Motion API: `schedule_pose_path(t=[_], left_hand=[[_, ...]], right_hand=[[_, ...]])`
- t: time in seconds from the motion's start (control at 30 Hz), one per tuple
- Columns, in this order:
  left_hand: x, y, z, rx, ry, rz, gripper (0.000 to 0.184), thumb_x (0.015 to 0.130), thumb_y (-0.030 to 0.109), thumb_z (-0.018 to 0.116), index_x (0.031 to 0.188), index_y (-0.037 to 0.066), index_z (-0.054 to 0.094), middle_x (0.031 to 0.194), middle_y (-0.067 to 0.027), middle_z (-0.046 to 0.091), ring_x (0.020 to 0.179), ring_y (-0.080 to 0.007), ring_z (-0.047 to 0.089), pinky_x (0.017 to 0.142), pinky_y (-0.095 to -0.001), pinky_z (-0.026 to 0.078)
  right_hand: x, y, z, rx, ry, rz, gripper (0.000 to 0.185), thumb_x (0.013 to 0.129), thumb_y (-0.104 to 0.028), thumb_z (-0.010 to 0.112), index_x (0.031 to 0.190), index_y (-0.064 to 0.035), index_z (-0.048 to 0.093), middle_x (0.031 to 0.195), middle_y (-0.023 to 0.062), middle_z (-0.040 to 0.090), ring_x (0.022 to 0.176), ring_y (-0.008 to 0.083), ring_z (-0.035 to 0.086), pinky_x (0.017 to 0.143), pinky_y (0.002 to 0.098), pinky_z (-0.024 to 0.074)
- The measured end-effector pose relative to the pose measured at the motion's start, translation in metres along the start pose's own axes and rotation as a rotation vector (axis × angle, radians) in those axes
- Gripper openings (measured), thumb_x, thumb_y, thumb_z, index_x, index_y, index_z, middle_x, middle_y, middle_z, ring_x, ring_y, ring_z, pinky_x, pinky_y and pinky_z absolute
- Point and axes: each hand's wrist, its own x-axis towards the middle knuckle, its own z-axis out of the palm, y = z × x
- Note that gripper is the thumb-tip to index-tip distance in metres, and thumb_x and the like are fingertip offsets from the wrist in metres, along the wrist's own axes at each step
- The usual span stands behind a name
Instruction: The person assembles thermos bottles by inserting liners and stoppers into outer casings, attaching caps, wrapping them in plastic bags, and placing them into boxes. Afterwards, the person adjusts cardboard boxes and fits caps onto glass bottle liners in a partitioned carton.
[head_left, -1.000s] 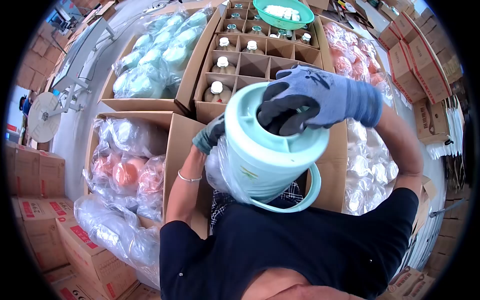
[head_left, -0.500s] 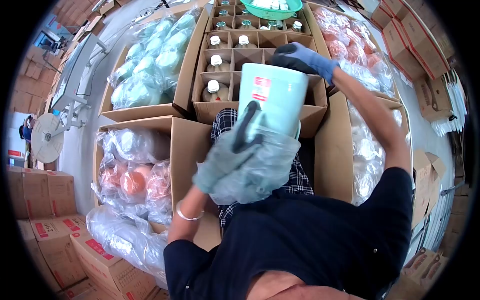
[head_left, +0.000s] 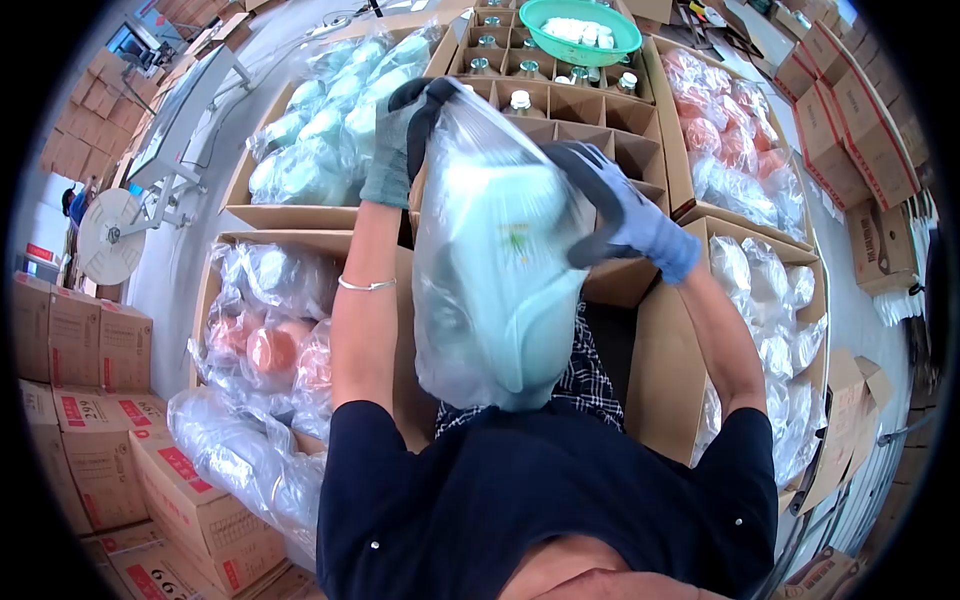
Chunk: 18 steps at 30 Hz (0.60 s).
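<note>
1. Fingers: L hand (head_left: 405, 130) is clamped on the upper edge of the clear bag (head_left: 440, 285); R hand (head_left: 622, 208) has thumb and fingers apart beside the bag's R side. Can't tell if those fingertips touch film.
2. Position: pale-green jug (head_left: 520, 290) sits inside the bag, over the plaid trousers (head_left: 597, 372); its orientation I can't confirm.
3. Outward: divided carton (head_left: 630, 113) beyond, w/ a capped bottle (head_left: 520, 104); green basin (head_left: 560, 50) farther back; wrapped orange items (head_left: 273, 347) at L.
4. Risk (my est.): jug could drop if film tears or slips from the L glove; cause: jug wt. on thin film, no palm visible underneath.
5. Vs. 0.5 s ago: bag was bunched round the jug's near part, L hand on the jug wall; now film covers the jug, L hand is raised, R hand has left the jug's far end
</note>
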Motion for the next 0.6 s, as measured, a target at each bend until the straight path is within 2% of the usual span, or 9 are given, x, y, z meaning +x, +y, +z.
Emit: schedule_pose_path(t=[0.1,0.23,0.3,0.37,0.43,0.5,0.53,0.57,0.6], left_hand=[[-0.034,-0.061,-0.022,-0.122,0.158,-0.174,0.035,0.088,0.020,0.064,0.116,0.000,0.061,0.096,-0.0064,0.066,0.079,-0.0116,0.060,0.069,-0.0247,0.048],[-0.148,-0.050,-0.063,1.167,-0.096,0.386,0.057,0.088,0.015,0.059,0.139,0.001,0.037,0.130,-0.0225,0.049,0.110,-0.0321,0.055,0.089,-0.0361,0.047],[-0.202,-0.043,-0.074,1.015,-0.317,0.333,0.063,0.080,-0.011,0.047,0.141,0.002,0.036,0.137,-0.0168,0.048,0.122,-0.0265,0.049,0.092,-0.0354,0.047],[-0.259,-0.048,-0.081,0.864,-0.452,0.170,0.063,0.080,-0.012,0.045,0.140,0.002,0.036,0.137,-0.0166,0.047,0.124,-0.0264,0.047,0.094,-0.0358,0.046],[-0.300,-0.063,-0.093,0.724,-0.346,-0.055,0.063,0.079,-0.013,0.043,0.140,0.001,0.036,0.138,-0.0164,0.046,0.125,-0.0263,0.046,0.096,-0.0362,0.044],[-0.324,-0.078,-0.120,0.551,-0.096,-0.262,0.063,0.079,-0.014,0.041,0.140,0.000,0.036,0.139,-0.0162,0.045,0.126,-0.0263,0.045,0.098,-0.0365,0.043],[-0.332,-0.081,-0.137,0.450,0.039,-0.329,0.063,0.079,-0.015,0.040,0.140,0.000,0.036,0.139,-0.0160,0.044,0.126,-0.0262,0.045,0.099,-0.0367,0.042],[-0.341,-0.086,-0.156,0.355,0.150,-0.360,0.063,0.078,-0.015,0.039,0.139,0.000,0.036,0.139,-0.0159,0.044,0.127,-0.0262,0.044,0.101,-0.0369,0.041],[-0.350,-0.087,-0.176,0.249,0.247,-0.377,0.063,0.078,-0.016,0.038,0.139,-0.001,0.036,0.139,-0.0158,0.044,0.127,-0.0262,0.044,0.102,-0.0371,0.040]], right_hand=[[-0.001,0.061,0.034,-0.193,0.114,0.140,0.088,0.063,-0.035,0.083,0.132,-0.0008,0.041,0.124,0.0190,0.052,0.115,0.0319,0.051,0.100,0.0382,0.0397],[-0.009,0.126,0.038,0.628,0.250,0.780,0.062,0.076,-0.043,0.073,0.118,-0.0008,0.057,0.105,0.0101,0.064,0.093,0.0176,0.060,0.083,0.0297,0.0485],[0.002,0.134,0.039,0.378,0.344,0.975,0.056,0.081,-0.047,0.068,0.115,-0.0037,0.061,0.101,0.0066,0.064,0.084,0.0129,0.057,0.075,0.0278,0.0485],[0.039,0.123,0.028,0.256,0.004,1.140,0.042,0.087,-0.041,0.061,0.108,-0.0041,0.065,0.091,0.0010,0.062,0.066,0.0083,0.050,0.056,0.0226,0.0409],[0.068,0.137,0.027,0.290,-0.264,1.013,0.037,0.090,-0.034,0.059,0.110,-0.0042,0.064,0.096,0.0030,0.064,0.074,0.0104,0.056,0.067,0.0257,0.0472],[0.094,0.158,0.033,-0.200,-0.436,-0.045,0.033,0.094,-0.027,0.054,0.113,-0.0012,0.063,0.107,0.0102,0.066,0.093,0.0184,0.061,0.088,0.0322,0.0472],[0.114,0.144,0.047,0.592,-0.400,0.518,0.028,0.095,-0.015,0.049,0.117,-0.0008,0.060,0.110,0.0097,0.065,0.097,0.0185,0.061,0.089,0.0315,0.0472],[0.138,0.133,0.046,0.090,-0.527,0.012,0.030,0.095,-0.013,0.050,0.121,-0.0017,0.058,0.113,0.0072,0.064,0.102,0.0157,0.060,0.091,0.0307,0.0466],[0.155,0.123,0.070,0.740,-0.415,0.375,0.029,0.095,-0.012,0.050,0.121,-0.0026,0.059,0.113,0.0066,0.064,0.103,0.0156,0.059,0.092,0.0304,0.0463]])
